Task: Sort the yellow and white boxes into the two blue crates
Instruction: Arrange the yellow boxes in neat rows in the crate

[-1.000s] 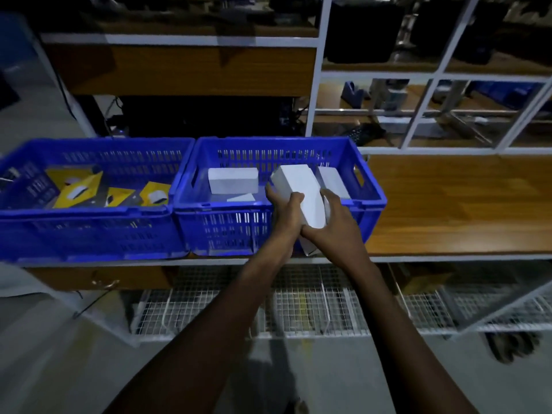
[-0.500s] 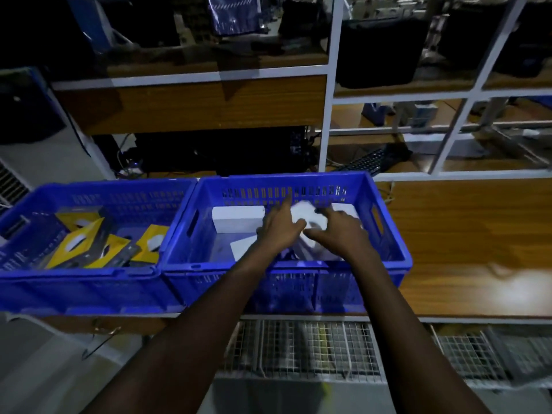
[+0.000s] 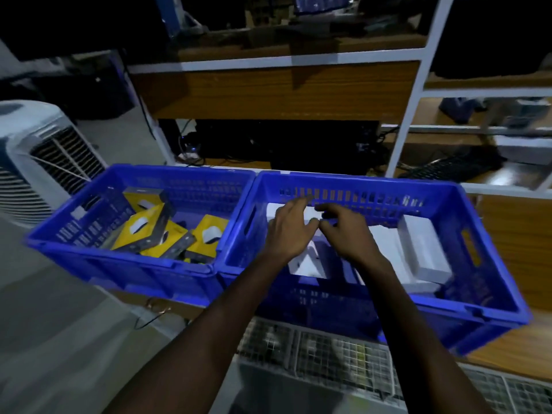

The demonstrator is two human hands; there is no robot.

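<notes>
Two blue crates stand side by side on a wooden shelf. The left crate (image 3: 119,259) holds several yellow boxes (image 3: 206,234). The right crate (image 3: 436,304) holds white boxes: one along its right side (image 3: 424,249), one near the front left (image 3: 307,262), and one at the back left (image 3: 313,216). Both my hands reach into the right crate. My left hand (image 3: 288,234) and my right hand (image 3: 343,234) lie with fingers spread on the back-left white box, thumbs nearly touching. Neither hand grips anything. The picture is blurred.
A white air cooler (image 3: 38,162) stands on the floor at the left. The wooden shelf (image 3: 525,234) continues to the right of the crates. A dark keyboard (image 3: 448,168) lies behind, past a white rack post (image 3: 412,100). Wire mesh racks (image 3: 328,354) sit below the crates.
Both hands carried a white box over the right crate's front wall and set it down inside. They have since shifted left onto the back-left box. The camera has tilted down and moved closer.
</notes>
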